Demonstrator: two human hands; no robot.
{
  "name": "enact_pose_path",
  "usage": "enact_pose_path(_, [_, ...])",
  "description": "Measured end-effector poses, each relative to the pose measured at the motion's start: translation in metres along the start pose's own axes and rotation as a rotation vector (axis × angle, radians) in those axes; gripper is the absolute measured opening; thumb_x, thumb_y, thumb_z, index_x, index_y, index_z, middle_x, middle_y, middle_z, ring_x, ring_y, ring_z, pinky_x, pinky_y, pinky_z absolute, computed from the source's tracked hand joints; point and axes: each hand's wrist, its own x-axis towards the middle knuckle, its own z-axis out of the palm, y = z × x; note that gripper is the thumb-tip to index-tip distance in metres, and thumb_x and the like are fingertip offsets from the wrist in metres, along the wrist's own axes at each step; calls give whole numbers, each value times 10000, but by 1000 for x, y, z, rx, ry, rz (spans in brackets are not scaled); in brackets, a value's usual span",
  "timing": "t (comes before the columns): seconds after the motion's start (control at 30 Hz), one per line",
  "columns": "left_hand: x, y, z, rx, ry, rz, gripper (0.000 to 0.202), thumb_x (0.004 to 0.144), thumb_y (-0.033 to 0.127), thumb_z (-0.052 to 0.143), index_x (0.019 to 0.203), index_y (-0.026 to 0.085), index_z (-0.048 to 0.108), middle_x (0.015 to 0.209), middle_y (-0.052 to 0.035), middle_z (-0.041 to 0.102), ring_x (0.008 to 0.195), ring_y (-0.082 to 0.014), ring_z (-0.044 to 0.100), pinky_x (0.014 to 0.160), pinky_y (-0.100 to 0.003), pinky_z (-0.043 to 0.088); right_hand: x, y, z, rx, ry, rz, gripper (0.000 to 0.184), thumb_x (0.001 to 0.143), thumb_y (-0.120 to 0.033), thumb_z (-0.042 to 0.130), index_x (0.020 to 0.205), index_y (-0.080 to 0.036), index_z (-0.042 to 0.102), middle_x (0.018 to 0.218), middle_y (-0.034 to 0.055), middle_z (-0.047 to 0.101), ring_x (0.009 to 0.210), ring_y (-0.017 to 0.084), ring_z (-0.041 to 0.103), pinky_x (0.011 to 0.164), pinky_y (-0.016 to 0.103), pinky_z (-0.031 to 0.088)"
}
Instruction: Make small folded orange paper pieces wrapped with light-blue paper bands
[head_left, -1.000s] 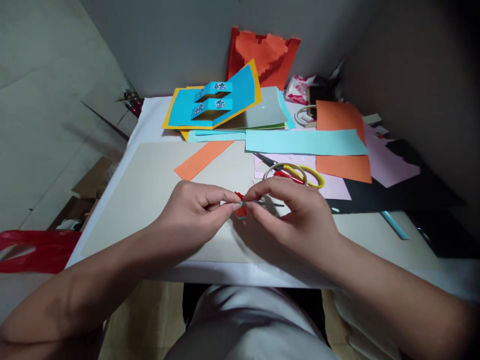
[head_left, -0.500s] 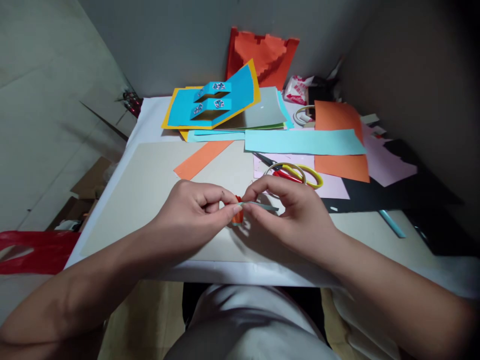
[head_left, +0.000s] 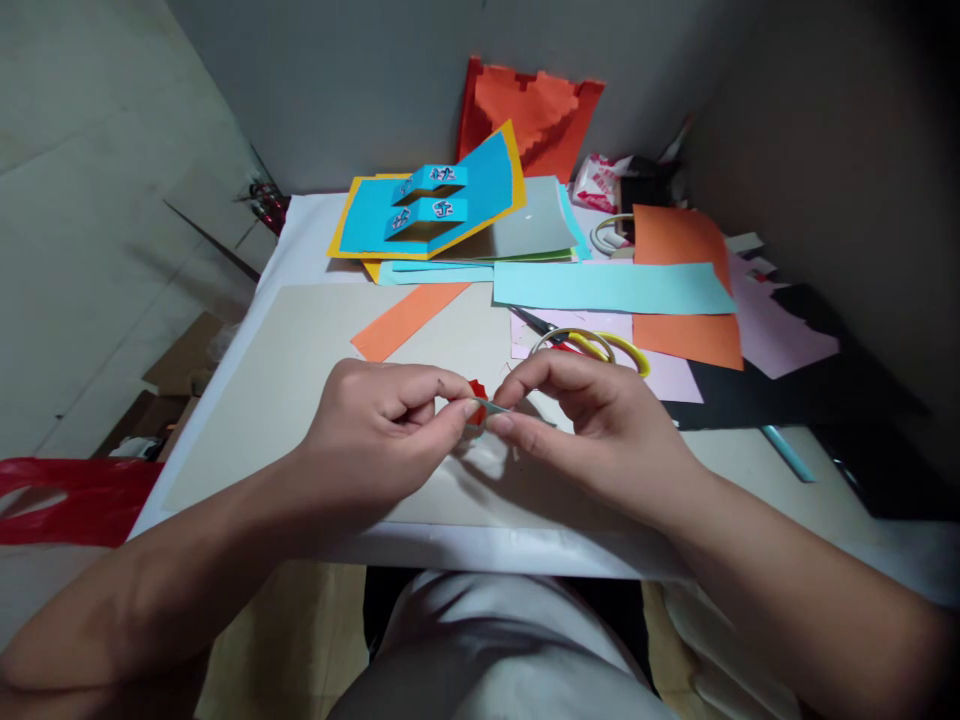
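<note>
My left hand [head_left: 382, 425] pinches a small folded red paper piece [head_left: 478, 390] between thumb and forefinger. A narrow pale green-blue paper strip [head_left: 493, 407] comes out of the same pinch and runs to the right. My right hand [head_left: 600, 425] has its thumb and forefinger closed on that strip, just beside the left fingertips. Both hands are above the grey-beige board [head_left: 247, 400]. Fingers partly cover the red piece, so its full shape is hidden. Behind the right hand lie scissors [head_left: 534, 320] with red and yellow handles and a tape roll [head_left: 611, 345].
A blue and yellow pop-up card [head_left: 360, 220] rests on stacked paper at the back. An orange strip [head_left: 409, 322], a light blue strip [head_left: 615, 287] and orange paper [head_left: 694, 340] lie beyond my hands. A red heart card [head_left: 529, 110] leans on the wall.
The red piece has tilted and rises more above my left fingertips. My right thumb and forefinger have shifted slightly right along the strip. The whole view has moved a little.
</note>
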Motion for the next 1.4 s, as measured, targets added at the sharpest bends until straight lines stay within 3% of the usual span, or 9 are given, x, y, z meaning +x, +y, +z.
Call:
enact_pose_path(0.2, [0,0,-1,64,4,75,215,880,213,586,747,220,756,467,47,454,460,-84,399,454,-227,312,-1,-1,-2,-91,17,-42,86,793,-156,716,779,-175,633,755,-8,671,727,120,605,690,253,468])
enact_pose_path(0.37, [-1,0,-4,9,-54,119,211,888,207,607,728,207,743,588,29,646,521,-83,537,509,-202,387,1,-1,-4,-111,26,-67,89,798,-122,703,776,-178,637,755,-15,672,718,113,604,667,240,466])
enact_pose_path(0.47, [0,0,-4,-34,-47,122,191,883,204,624,737,207,746,633,26,684,548,-85,568,529,-193,408,2,-1,-5,-86,22,-78,76,809,-116,701,793,-180,664,765,-19,697,728,106,620,680,224,473])
enact_pose_path(0.57, [0,-1,-3,-45,-33,105,174,870,205,635,746,218,756,596,33,652,522,-84,532,507,-200,388,1,-1,-5,-79,11,-76,59,820,-121,697,817,-180,688,793,-14,725,746,106,639,695,218,481])
enact_pose_path(0.67, [1,-1,-3,-37,-8,43,155,851,216,645,777,239,779,496,51,519,470,-79,430,466,-208,335,1,-1,-4,-108,6,-80,51,822,-127,691,816,-177,685,784,-14,720,738,108,636,676,220,475])
enact_pose_path(0.8, [2,0,-3,-24,-79,-90,194,867,272,612,844,233,800,469,45,375,463,-86,347,441,-211,288,0,-1,-3,-129,-11,-62,36,831,-146,676,812,-176,668,769,-11,707,724,117,629,658,232,467])
enact_pose_path(1.17, [4,2,-7,-181,-209,-305,215,824,345,636,833,206,800,517,20,473,517,-106,396,461,-204,313,1,0,0,-124,-30,1,48,843,-169,649,815,-166,689,781,3,725,733,132,639,696,249,470])
enact_pose_path(1.4, [6,3,-8,-263,-238,-354,181,792,324,665,747,184,770,524,16,514,509,-101,409,461,-204,304,1,-1,-1,-65,-59,-24,54,850,-184,657,804,-165,677,753,-1,704,708,124,623,665,243,464])
